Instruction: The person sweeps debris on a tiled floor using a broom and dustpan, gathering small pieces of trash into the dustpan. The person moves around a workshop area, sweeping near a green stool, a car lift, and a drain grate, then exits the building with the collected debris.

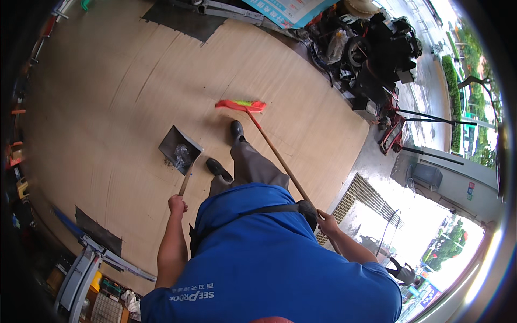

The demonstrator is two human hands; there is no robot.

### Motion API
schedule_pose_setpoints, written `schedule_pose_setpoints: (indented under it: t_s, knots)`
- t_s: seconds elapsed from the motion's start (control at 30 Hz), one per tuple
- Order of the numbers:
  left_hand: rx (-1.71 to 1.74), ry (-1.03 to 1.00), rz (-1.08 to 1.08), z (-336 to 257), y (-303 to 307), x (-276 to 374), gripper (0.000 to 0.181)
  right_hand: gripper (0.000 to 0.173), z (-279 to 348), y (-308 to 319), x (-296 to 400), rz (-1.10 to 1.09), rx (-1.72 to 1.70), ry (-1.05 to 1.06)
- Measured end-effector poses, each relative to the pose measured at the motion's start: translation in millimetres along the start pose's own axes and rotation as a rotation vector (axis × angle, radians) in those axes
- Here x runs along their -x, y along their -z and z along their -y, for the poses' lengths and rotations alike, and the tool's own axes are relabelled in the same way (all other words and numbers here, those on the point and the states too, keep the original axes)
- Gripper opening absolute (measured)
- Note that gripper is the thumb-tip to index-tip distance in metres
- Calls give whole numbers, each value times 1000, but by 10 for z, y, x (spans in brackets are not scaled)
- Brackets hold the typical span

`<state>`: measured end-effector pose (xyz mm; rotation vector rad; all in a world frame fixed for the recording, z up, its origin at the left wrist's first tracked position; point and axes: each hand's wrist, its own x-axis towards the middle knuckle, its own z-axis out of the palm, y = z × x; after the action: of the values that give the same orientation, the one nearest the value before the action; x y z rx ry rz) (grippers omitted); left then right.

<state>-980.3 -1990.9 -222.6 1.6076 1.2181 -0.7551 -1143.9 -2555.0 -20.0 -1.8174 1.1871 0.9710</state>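
My left hand [177, 205] grips the handle [186, 181] of a dark dustpan [169, 146] beside my feet. Crumpled clear plastic [181, 153] lies in the pan, with some small dirt at its edge. At my right side, my right hand [328, 223] is closed around the wooden stick [282, 161] of a broom. The red broom head [254, 106], with a yellow-green strip, rests on or just above the tan floor [169, 93] past my forward boot [237, 130].
Grey metal lift arms stand at lower left [87, 254] and at the top [234, 12]. Black scrap parts and a tyre [358, 51] are heaped at upper right. Near them are red floor jacks [391, 135]. A floor grating [365, 194] lies to the right; a person [402, 272] is outside.
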Motion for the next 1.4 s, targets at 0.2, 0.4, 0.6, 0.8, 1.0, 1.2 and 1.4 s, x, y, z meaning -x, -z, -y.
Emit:
schedule_pose_setpoints:
  t_s: [0.2,0.4,0.6,0.8,1.0,1.2,1.4]
  knots:
    - [8,-11,-15,472,455,225,12,43,359,-240,-581,-99,-40,204]
    - [27,17,-18,682,755,322,11,22,2225,-161,-2344,-272,67,381]
    - [95,58,-39,700,823,368,10,18,2165,-66,-2476,-290,208,267]
    - [303,54,14,1163,738,166,12,37,215,-382,-828,-206,344,226]
    - [383,82,16,1247,703,96,16,39,-989,-162,318,-96,390,327]
    - [428,87,30,1662,725,375,12,39,137,-192,25,-13,301,221]
    - [518,119,27,2066,750,800,18,36,2181,-1188,-1838,-175,566,842]
